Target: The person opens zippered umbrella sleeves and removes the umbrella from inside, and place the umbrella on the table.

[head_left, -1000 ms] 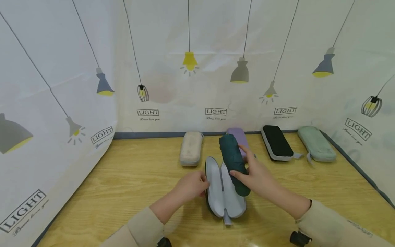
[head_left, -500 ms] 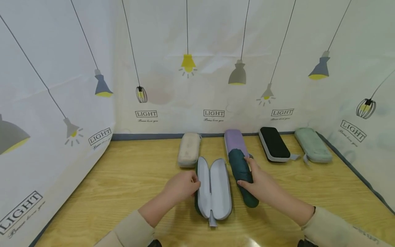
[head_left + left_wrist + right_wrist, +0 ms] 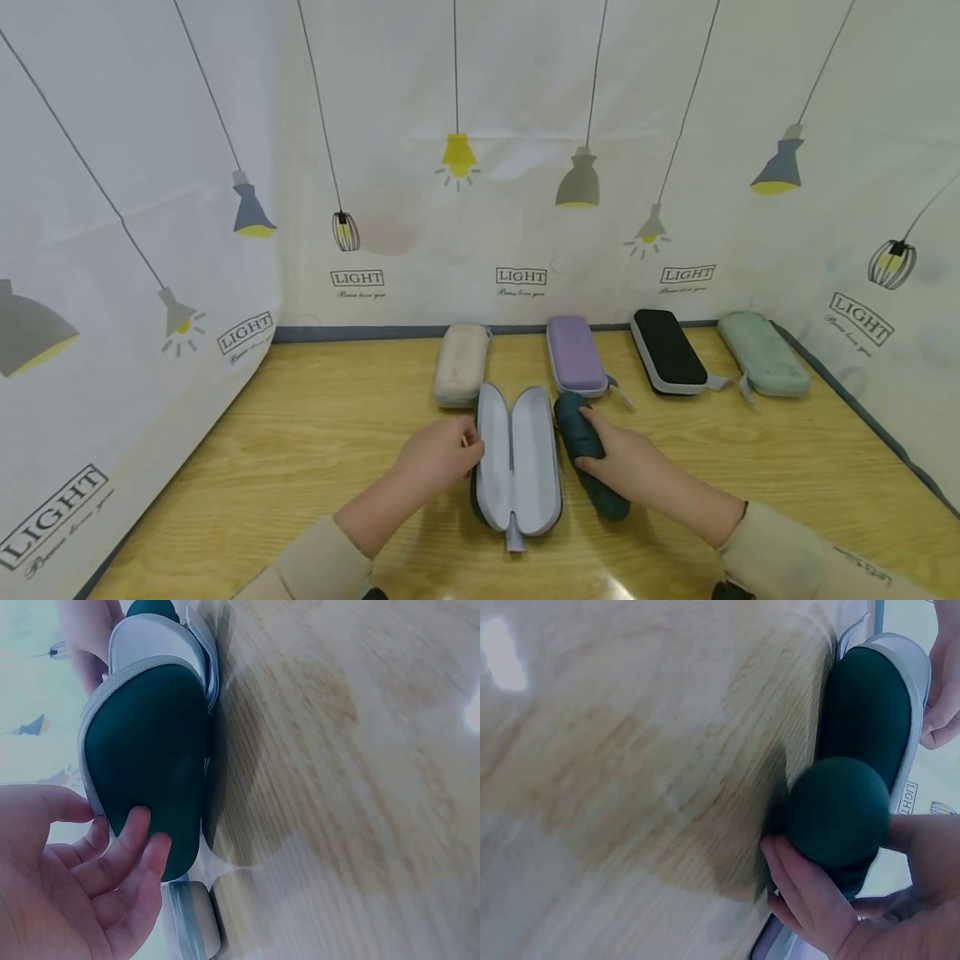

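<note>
A dark green folded compact umbrella lies slanted at the wooden table, beside the right half of an unzipped case. My right hand grips it from the right, thumb and fingers round it; the right wrist view shows its rounded end. The case stands spread, pale grey inside, its zip pull tab toward me. In the left wrist view its outer shell is dark green. My left hand pinches the rim of its left half between thumb and fingers.
Along the back of the table lie zipped cases: a beige one, a purple one, a black one and a light green one. A white sheet printed with lamps rises behind and at both sides.
My right hand has brought the umbrella from over the case's right half down to the table on its right. The opened case has shifted slightly left, with my left hand still at its rim.
</note>
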A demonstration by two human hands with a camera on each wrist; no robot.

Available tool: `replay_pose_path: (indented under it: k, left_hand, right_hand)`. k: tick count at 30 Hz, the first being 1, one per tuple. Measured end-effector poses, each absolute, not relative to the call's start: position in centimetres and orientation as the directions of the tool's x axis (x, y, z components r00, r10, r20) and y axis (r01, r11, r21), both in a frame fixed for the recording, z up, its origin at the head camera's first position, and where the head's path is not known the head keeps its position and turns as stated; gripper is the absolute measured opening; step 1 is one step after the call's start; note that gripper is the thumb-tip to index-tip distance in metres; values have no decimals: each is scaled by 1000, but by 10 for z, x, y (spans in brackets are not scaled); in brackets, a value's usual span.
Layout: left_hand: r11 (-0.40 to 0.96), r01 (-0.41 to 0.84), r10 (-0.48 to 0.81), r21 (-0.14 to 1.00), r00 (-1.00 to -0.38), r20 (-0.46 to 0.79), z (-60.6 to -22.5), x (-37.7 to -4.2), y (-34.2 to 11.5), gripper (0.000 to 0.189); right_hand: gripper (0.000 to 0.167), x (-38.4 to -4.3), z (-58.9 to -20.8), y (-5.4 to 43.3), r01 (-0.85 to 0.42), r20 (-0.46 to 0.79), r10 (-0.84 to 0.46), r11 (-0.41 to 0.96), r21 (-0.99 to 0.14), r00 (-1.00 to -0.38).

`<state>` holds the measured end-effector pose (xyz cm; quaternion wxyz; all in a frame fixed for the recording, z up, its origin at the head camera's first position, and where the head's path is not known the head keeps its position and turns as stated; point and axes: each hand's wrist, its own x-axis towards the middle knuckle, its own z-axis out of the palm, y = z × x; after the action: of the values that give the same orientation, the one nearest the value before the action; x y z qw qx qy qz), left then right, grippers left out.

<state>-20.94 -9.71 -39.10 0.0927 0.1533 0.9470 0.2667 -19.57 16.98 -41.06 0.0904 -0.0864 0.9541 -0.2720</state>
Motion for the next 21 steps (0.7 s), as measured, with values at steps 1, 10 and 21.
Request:
replay_pose_path:
  k: [1,10,21]
  left_hand:
    - [811,242,340,533,-936,-91,-391,-209,-97,13]
    - [816,253,341,519,-937,-78,-392,-211,-96,12]
    - [814,264,345,517,-936,-64,-395,-210,-98,15]
  right_hand:
    - [75,-196,-410,171,-113,-135,-216,838,-534,-967]
    - [78,-202,-394,204,-306,-178,-464,781,-544,-868]
    - [96,-199,-392,213,-426,-246,-619,728,-537,-746]
